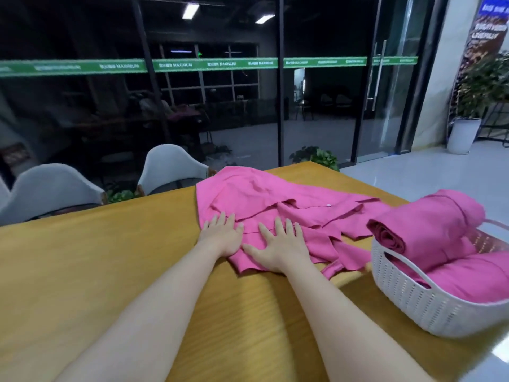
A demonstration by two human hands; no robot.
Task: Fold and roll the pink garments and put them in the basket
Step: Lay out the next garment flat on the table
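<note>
Both hands lie flat, side by side, on a pink shirt [264, 205] spread across the yellow wooden surface [110, 257]. The left hand [221, 234] presses the shirt's near left edge with fingers straight and slightly spread, its grip wide and holding nothing; the right hand [279, 248] rests just beside it, palm down, fingers splayed, thumb pointing toward the left hand, its grip equally wide. The shirt is rumpled, with a white button [328, 205] showing near its far right part and its hem bunched toward the basket. To the right, a white woven plastic basket [413, 301] sits on the surface and holds 2 rolled pink garments: 1 roll [429, 224] lies on top of the other [473, 277]. 2 pale chairs [170, 166] stand beyond the far edge.
</note>
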